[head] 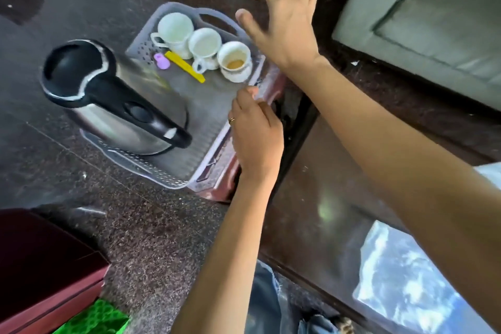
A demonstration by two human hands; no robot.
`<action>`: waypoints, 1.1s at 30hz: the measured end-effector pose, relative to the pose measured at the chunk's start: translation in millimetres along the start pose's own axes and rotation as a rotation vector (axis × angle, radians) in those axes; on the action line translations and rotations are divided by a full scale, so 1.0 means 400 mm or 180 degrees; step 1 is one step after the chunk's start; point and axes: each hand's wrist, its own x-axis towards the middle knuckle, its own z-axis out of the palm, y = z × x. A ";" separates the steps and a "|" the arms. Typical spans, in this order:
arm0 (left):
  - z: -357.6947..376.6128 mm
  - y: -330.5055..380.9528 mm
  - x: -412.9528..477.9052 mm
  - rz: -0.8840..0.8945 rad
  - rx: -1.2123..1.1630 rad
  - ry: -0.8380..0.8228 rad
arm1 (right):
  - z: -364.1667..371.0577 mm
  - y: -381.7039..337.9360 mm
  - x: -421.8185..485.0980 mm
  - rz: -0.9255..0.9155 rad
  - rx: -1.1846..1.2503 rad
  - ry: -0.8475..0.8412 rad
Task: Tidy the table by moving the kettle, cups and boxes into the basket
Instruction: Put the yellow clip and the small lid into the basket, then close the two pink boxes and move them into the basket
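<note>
We look down at a pale basket [217, 127] already holding the steel kettle [108, 100] and three white cups [204, 47]. Our left hand [256, 134] pinches the basket's near-right rim with closed fingers. Our right hand [282, 19] hovers just right of the cups, fingers spread and empty. No boxes are visible.

Bright daylight gives a sky-and-cloud reflection on the glossy surface [406, 274] at lower right. Motion blur smears the kettle [113, 97] and the raised right hand [282, 19]. Wide-angle bending shows toward the edges.
</note>
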 end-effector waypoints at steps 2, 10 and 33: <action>0.033 0.036 -0.059 0.0175 -0.0013 -0.0069 | -0.068 0.061 -0.058 0.0212 -0.0150 0.0084; 0.199 0.201 -0.357 0.0604 -0.0152 -0.0637 | -0.331 0.322 -0.370 0.1144 -0.0643 0.0340; 0.516 0.311 -1.119 0.1293 0.0454 -0.2483 | -0.765 0.716 -1.400 0.4065 -0.1350 0.0323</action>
